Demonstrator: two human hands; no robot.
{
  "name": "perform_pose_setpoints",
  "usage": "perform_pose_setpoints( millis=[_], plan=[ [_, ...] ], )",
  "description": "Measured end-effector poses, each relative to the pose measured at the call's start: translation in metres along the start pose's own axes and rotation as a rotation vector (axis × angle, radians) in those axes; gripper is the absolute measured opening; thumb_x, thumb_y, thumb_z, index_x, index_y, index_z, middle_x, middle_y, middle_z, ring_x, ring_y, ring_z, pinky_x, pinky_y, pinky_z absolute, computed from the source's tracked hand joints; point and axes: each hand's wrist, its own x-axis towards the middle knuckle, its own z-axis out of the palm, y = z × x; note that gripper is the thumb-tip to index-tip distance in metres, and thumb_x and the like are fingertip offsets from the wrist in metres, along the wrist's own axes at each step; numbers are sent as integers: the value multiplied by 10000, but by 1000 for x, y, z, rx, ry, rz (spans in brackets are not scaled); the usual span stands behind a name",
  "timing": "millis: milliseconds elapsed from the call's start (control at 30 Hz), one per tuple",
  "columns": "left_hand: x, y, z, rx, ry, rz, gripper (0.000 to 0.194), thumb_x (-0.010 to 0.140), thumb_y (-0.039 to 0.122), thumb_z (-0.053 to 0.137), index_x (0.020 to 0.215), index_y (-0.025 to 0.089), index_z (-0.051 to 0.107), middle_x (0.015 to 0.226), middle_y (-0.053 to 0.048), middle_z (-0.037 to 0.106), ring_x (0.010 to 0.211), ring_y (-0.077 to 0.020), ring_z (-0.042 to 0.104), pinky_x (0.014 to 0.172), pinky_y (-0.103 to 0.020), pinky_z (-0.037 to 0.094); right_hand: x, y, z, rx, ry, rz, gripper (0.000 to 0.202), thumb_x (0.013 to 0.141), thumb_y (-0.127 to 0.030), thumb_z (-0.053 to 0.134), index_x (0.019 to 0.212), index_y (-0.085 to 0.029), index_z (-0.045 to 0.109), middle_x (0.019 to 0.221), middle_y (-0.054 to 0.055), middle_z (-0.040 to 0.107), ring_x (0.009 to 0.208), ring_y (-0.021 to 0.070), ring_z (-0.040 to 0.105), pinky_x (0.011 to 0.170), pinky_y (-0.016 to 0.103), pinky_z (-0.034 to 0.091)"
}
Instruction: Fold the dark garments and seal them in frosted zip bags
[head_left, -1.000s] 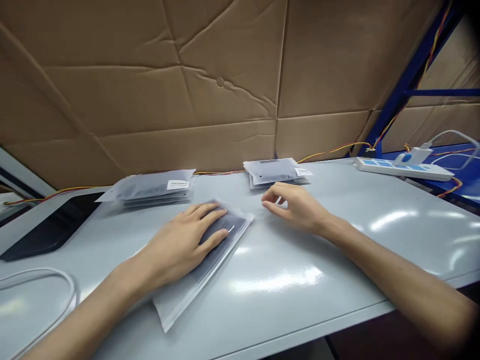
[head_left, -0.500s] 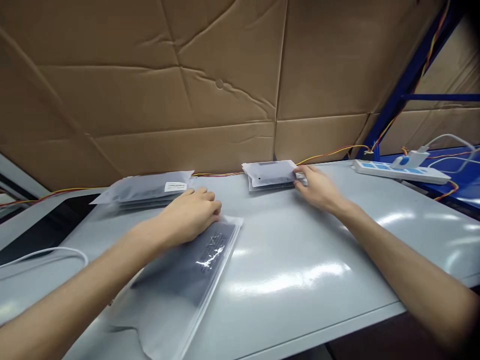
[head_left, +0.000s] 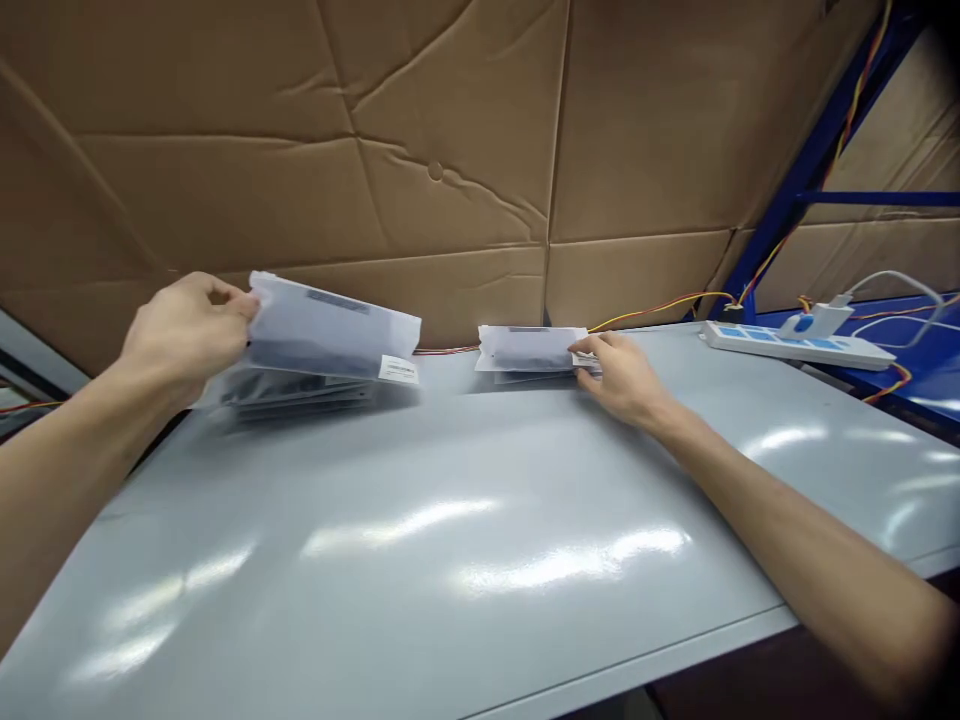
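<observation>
pinching a frosted pouch (head_left: 330, 325) by its left end, the left hand (head_left: 193, 328) holds it tilted over the left stack (head_left: 300, 390); half a second ago that hand was lower, nearer the front of the table (head_left: 450, 610). the right hand (head_left: 622, 375) stays at the right stack (head_left: 517, 377), thumb and fingers closed on the top pouch's (head_left: 529, 350) labelled right end.

White glare (streaky) across the tabletop (head_left: 345, 620)
</observation>
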Motion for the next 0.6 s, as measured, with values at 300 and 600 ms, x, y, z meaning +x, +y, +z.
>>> perform_pose_setpoints(
  millis=[300,600],
  plan=[
    [-16,-59,2,195,-59,-584,256,588,447,815,537,250,660,444,33,530,557,-170,440,643,-416,454,-10,-46,-10,113,-157,-295,157,835,-208,594,990,-220,616,1202,120,653,1175,314,553,947,470,489],
    [-31,20,-13,279,-73,-108,281,849,471,588,880,201,664,817,-53,597,981,-340,561,879,-552,453,-33,-101,-21,345,-359,-432,332,879,-465,645,1099,-216,652,1116,105,701,1060,277,621,901,432,503]
  ],
)
